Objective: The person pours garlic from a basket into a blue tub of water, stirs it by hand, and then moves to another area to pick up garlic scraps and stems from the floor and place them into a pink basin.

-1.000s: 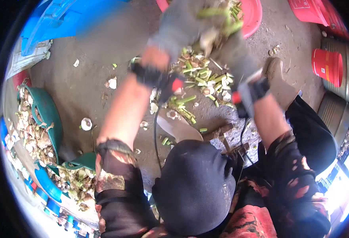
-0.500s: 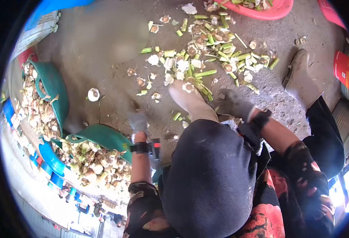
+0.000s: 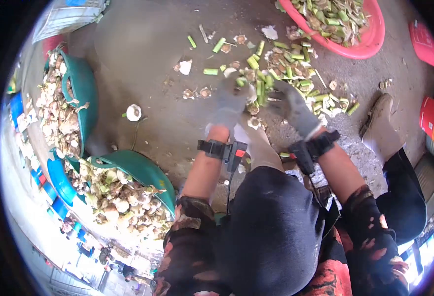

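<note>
On the concrete floor, a green basket of husks sits left and a pink basin far right. Cut stems lie between; the right hand spreads open against them, while the left hand is blurred, its grip unclear.

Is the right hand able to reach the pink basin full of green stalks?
Probably yes. The right hand is down by the cut stalks on the floor, and the pink basin sits just beyond, with only those stalks between.

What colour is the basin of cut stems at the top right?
Pinkish red; the basin shows best in the head view, the only one.
</note>
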A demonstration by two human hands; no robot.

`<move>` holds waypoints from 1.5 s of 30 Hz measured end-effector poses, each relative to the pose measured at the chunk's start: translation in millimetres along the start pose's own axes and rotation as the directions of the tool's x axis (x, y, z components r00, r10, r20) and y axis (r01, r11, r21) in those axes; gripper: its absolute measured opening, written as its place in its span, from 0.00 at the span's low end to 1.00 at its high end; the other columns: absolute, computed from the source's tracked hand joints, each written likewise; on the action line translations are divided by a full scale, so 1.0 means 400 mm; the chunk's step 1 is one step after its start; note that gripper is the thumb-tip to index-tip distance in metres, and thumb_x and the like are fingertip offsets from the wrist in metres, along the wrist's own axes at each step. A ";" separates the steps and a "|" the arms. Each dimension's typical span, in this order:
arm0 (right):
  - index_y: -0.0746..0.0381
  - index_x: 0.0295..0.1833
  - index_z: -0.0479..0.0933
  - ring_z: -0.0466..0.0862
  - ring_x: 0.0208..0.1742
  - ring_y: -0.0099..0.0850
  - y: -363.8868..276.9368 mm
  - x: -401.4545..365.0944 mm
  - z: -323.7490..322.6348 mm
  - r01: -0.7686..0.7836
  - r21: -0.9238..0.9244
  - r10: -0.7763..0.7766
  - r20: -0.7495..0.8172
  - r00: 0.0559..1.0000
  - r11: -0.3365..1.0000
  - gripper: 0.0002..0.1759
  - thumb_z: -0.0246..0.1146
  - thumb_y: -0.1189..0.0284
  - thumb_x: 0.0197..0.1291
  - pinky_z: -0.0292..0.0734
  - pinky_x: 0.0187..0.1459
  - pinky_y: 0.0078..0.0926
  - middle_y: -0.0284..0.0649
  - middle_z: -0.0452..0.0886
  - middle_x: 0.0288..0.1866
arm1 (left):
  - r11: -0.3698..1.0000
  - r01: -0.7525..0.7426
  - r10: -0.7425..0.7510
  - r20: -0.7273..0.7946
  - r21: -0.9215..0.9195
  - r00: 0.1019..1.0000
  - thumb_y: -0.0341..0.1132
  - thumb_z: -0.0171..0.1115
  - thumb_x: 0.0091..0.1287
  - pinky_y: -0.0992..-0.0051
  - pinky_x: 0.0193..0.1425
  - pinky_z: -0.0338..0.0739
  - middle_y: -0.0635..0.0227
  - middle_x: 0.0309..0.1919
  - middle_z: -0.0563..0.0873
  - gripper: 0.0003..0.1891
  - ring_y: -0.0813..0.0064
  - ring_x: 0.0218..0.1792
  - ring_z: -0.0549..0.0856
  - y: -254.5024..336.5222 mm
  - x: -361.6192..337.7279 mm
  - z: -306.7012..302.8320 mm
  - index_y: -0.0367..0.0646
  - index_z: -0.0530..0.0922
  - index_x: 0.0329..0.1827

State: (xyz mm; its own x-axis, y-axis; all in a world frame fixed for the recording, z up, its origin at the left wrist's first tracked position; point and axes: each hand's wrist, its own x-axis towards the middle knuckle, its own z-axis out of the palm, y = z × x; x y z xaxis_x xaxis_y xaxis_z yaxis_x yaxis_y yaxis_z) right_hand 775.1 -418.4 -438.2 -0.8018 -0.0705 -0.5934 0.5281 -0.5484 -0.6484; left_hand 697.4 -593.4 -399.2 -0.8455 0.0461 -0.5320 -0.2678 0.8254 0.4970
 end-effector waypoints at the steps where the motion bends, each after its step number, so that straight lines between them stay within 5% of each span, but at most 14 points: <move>1: 0.58 0.57 0.67 0.77 0.42 0.33 -0.032 -0.011 -0.012 -0.064 -0.153 0.041 -0.151 0.988 0.986 0.25 0.56 0.56 0.59 0.76 0.44 0.33 0.38 0.72 0.45 | 0.990 0.125 -0.124 -0.019 0.059 0.992 0.40 0.65 0.53 0.64 0.57 0.69 0.50 0.51 0.78 0.28 0.56 0.54 0.76 0.017 -0.003 -0.042 0.36 0.70 0.56; 5: 0.58 0.52 0.68 0.78 0.31 0.30 -0.040 -0.130 -0.243 -0.319 -0.222 0.085 -0.686 0.723 0.921 0.20 0.56 0.58 0.58 0.75 0.26 0.28 0.39 0.73 0.35 | 0.760 -0.257 -0.117 -0.515 -0.597 0.849 0.29 0.62 0.56 0.69 0.55 0.71 0.58 0.47 0.80 0.20 0.67 0.49 0.78 -0.153 0.081 -0.108 0.34 0.72 0.52; 10: 0.57 0.56 0.65 0.77 0.30 0.29 0.118 -0.233 -0.470 -0.640 -0.507 -0.313 -0.861 0.400 0.578 0.26 0.54 0.51 0.59 0.73 0.28 0.26 0.41 0.77 0.34 | 0.995 -0.088 0.028 -0.698 -0.050 0.715 0.27 0.56 0.60 0.70 0.50 0.72 0.58 0.50 0.78 0.17 0.64 0.48 0.77 -0.247 0.248 -0.028 0.37 0.72 0.54; 14: 0.51 0.63 0.59 0.78 0.50 0.42 -0.052 -0.134 -0.235 -0.718 -0.327 -0.035 -0.920 0.390 0.614 0.23 0.46 0.57 0.65 0.73 0.50 0.35 0.49 0.76 0.51 | 0.660 -0.491 0.247 -0.454 -0.569 0.856 0.42 0.57 0.60 0.64 0.55 0.69 0.58 0.53 0.74 0.19 0.63 0.53 0.74 -0.099 0.232 0.164 0.41 0.75 0.51; 17: 0.56 0.62 0.62 0.76 0.53 0.45 -0.065 -0.044 -0.185 -0.383 -0.643 -0.361 -0.723 0.589 0.663 0.22 0.46 0.61 0.65 0.72 0.51 0.40 0.51 0.72 0.57 | 0.775 -0.631 0.564 -0.411 -0.035 0.716 0.38 0.59 0.60 0.65 0.56 0.69 0.56 0.50 0.76 0.20 0.60 0.52 0.75 0.072 0.176 0.196 0.41 0.73 0.54; 18: 0.60 0.61 0.63 0.76 0.53 0.47 -0.191 -0.021 -0.057 -0.504 -0.450 -0.085 -0.801 0.592 0.737 0.23 0.47 0.61 0.64 0.73 0.51 0.38 0.54 0.70 0.57 | 0.755 -0.639 0.638 -0.394 0.149 0.662 0.36 0.61 0.60 0.66 0.56 0.69 0.55 0.48 0.78 0.19 0.60 0.51 0.76 0.106 0.167 0.208 0.41 0.73 0.54; 20: 0.61 0.61 0.65 0.76 0.50 0.52 -0.085 0.108 -0.108 -0.461 -0.755 -0.234 -0.607 0.759 0.466 0.25 0.49 0.59 0.62 0.72 0.49 0.42 0.59 0.74 0.50 | 0.748 -0.663 0.626 -0.358 0.026 0.693 0.35 0.60 0.60 0.66 0.56 0.69 0.56 0.47 0.79 0.17 0.59 0.51 0.77 0.163 0.146 0.237 0.43 0.75 0.52; 25: 0.63 0.64 0.63 0.75 0.54 0.46 -0.081 0.118 -0.015 0.138 -0.110 -0.176 -0.548 0.818 0.984 0.33 0.53 0.53 0.60 0.67 0.55 0.32 0.57 0.75 0.52 | 0.677 -0.582 0.484 -0.323 -0.451 0.813 0.31 0.59 0.60 0.69 0.56 0.70 0.58 0.47 0.80 0.12 0.63 0.50 0.78 0.156 0.136 0.264 0.41 0.78 0.47; 30: 0.65 0.61 0.67 0.74 0.48 0.29 -0.082 0.046 -0.036 0.166 -0.062 -0.173 -0.540 0.823 0.984 0.27 0.54 0.60 0.62 0.69 0.52 0.27 0.45 0.77 0.48 | 0.529 -0.639 0.553 -0.345 -0.558 0.759 0.32 0.63 0.57 0.67 0.52 0.72 0.60 0.43 0.80 0.12 0.61 0.46 0.79 0.229 0.068 0.204 0.43 0.78 0.44; 33: 0.64 0.61 0.67 0.76 0.50 0.36 -0.255 0.025 -0.050 0.505 -0.545 -0.694 -0.215 0.687 0.669 0.27 0.52 0.58 0.62 0.69 0.53 0.30 0.46 0.77 0.49 | 0.387 -0.829 0.700 -0.457 -0.403 0.549 0.33 0.63 0.57 0.68 0.53 0.72 0.59 0.44 0.80 0.12 0.61 0.46 0.78 0.401 0.092 0.108 0.43 0.78 0.44; 36: 0.63 0.63 0.63 0.76 0.51 0.39 -0.498 0.060 0.000 0.495 0.019 -0.423 -0.491 0.761 0.869 0.29 0.52 0.56 0.61 0.70 0.53 0.30 0.50 0.75 0.52 | 0.249 -0.897 0.831 -0.394 -0.366 0.391 0.36 0.62 0.59 0.68 0.53 0.72 0.58 0.43 0.80 0.13 0.60 0.46 0.79 0.583 0.208 0.057 0.42 0.77 0.44; 40: 0.62 0.64 0.63 0.77 0.52 0.36 -0.621 0.124 -0.173 -0.023 -0.926 -0.769 -0.326 0.550 0.376 0.33 0.54 0.52 0.58 0.71 0.52 0.28 0.49 0.74 0.56 | 0.251 -0.887 0.790 -0.447 -0.387 0.419 0.38 0.58 0.62 0.69 0.51 0.72 0.58 0.42 0.80 0.14 0.60 0.44 0.78 0.660 0.315 -0.019 0.40 0.76 0.47; 44: 0.55 0.57 0.71 0.77 0.51 0.43 -0.526 -0.019 -0.340 0.205 -0.709 -0.675 -0.481 0.560 0.675 0.21 0.58 0.64 0.57 0.72 0.48 0.32 0.49 0.75 0.53 | 0.533 -0.846 0.648 -0.632 -0.023 0.425 0.36 0.58 0.63 0.69 0.54 0.71 0.62 0.47 0.80 0.16 0.67 0.47 0.78 0.419 0.438 -0.131 0.37 0.75 0.50; 45: 0.53 0.56 0.71 0.77 0.52 0.44 -0.467 -0.052 -0.404 -0.124 -0.803 -0.622 -0.539 0.569 0.582 0.21 0.59 0.65 0.56 0.72 0.49 0.34 0.49 0.75 0.52 | 0.549 -0.772 0.748 -0.601 0.321 0.281 0.36 0.57 0.63 0.69 0.52 0.71 0.61 0.44 0.80 0.14 0.64 0.45 0.78 0.326 0.452 -0.139 0.38 0.76 0.48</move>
State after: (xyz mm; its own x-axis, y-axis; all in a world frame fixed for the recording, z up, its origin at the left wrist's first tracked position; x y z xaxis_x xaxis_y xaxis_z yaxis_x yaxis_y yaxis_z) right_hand 738.4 -179.6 -381.7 -0.6337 0.7496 -0.1911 0.6317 0.3588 -0.6872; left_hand 484.0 -508.8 -392.4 -0.7160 0.2919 0.6341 0.6540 0.5981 0.4632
